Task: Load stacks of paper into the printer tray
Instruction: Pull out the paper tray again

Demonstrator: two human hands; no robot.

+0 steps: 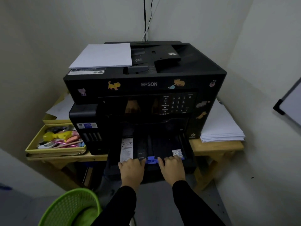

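A black Epson printer (146, 84) stands on a wooden table. Its paper tray (162, 147) is pulled out at the bottom front and looks dark inside, with a blue guide tab (151, 160) at its front edge. My left hand (132, 170) grips the tray's front edge left of the tab. On the other side of the tab, my right hand (173, 168) grips the same edge. A white stack of paper (102, 55) lies on the printer's top left. Another paper stack (221, 126) lies on the table to the right of the printer.
A yellow tray (53, 150) of pens and small items sits left of the printer, with loose sheets behind it. A green basket (70, 207) stands on the floor at lower left. Walls close in on both sides; a whiteboard (290, 101) hangs at right.
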